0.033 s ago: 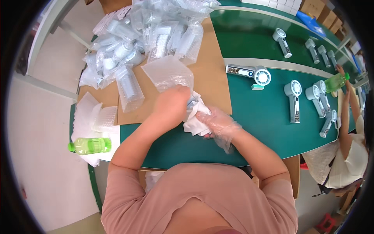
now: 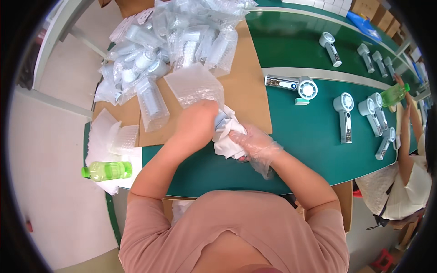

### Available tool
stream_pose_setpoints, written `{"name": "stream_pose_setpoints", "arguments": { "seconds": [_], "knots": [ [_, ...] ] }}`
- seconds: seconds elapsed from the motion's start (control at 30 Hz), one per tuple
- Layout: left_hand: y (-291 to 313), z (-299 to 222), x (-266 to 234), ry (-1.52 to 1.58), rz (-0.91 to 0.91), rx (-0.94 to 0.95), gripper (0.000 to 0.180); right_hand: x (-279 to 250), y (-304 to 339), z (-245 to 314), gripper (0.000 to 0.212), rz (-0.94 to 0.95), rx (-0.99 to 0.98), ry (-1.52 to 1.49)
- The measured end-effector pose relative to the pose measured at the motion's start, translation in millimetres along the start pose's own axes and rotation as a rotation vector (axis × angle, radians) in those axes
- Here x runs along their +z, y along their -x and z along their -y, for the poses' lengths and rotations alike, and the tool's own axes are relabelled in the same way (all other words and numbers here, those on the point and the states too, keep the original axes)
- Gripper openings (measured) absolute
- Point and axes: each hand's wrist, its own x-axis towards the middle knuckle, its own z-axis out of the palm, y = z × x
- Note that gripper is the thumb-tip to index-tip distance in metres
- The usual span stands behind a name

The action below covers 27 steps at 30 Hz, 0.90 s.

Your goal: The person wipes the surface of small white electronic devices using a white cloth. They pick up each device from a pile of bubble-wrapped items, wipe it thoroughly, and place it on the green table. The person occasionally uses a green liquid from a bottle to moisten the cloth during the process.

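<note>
In the head view, the right hand point(image 2: 255, 143), in a loose clear plastic glove, has its grip closed around a crumpled white cloth point(image 2: 227, 142). Inside the cloth's folds, above the green table point(image 2: 186, 175), sits a pale blue-grey smooth object point(image 2: 221, 119), mostly covered, its full shape unclear. The bare left hand point(image 2: 198, 122) curls against that object's upper end; its fingertips are hidden, so I cannot tell how its grip stands. This hand also overlaps the lower edge of a translucent bubble-wrap pouch point(image 2: 195, 84) on the brown cardboard sheet point(image 2: 248, 86).
</note>
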Motion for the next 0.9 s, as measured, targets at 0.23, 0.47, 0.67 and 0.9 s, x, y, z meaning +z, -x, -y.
{"name": "stream_pose_setpoints", "arguments": {
  "seconds": [0.23, 0.47, 0.67, 0.9],
  "knots": [
    [2, -32, 18, -0.014, -0.014, 0.208, 0.002, -4, -4, -12, 0.041, -0.052, -0.134, 0.235],
    [9, -20, -10, 0.114, -0.361, 0.082, 0.017, -17, 8, -10, 0.041, -0.252, -0.64, 0.211],
    [-7, 43, 17, 0.56, -0.253, -0.097, 0.062, -21, 18, 1, 0.039, -0.187, -0.624, 0.202],
    [-33, 59, 20, 0.778, -0.021, -0.022, 0.064, -26, 24, 7, 0.041, -0.003, -0.4, 0.196]
  ]
}}
